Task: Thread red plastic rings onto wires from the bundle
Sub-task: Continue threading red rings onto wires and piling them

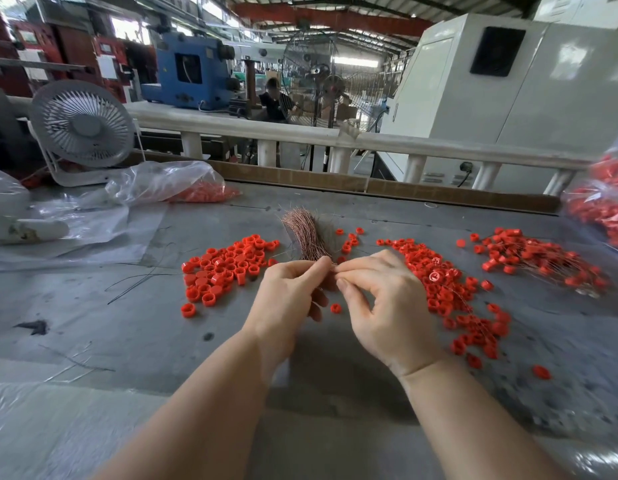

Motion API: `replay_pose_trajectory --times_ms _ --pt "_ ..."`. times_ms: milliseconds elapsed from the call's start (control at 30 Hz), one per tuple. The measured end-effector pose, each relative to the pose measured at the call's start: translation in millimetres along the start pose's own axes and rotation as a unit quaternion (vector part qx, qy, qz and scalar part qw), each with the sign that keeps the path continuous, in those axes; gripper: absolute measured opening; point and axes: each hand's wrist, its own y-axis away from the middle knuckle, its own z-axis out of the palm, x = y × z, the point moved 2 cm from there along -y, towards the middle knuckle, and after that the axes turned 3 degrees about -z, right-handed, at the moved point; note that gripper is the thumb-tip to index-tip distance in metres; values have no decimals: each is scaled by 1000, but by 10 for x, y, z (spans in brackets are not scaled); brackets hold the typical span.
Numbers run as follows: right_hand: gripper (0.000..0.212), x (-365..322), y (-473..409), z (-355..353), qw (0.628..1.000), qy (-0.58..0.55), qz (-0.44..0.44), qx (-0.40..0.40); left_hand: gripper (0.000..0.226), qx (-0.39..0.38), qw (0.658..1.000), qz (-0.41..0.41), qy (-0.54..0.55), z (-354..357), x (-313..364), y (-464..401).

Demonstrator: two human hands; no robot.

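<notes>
Left hand (288,292) grips the wire bundle (306,235) upright above the table (127,323); right hand (380,299), thumb and forefinger pinched, meets it at a wire. Loose rings (227,268) lie left.

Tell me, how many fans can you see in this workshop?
3. A small white desk fan stands at the table's far left. A large caged floor fan stands past the railing, with a smaller pedestal fan before it. Machines may hide others.
</notes>
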Motion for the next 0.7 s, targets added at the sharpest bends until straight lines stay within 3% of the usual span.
replay_pose_trajectory --times_ms 267,700 --pt "11 9 1 12 1000 -15 22 1 12 27 993 -51 106 -35 31 -9" --pt "13 137 26 49 972 -101 213 -10 15 -29 997 -58 34 19 17 14"
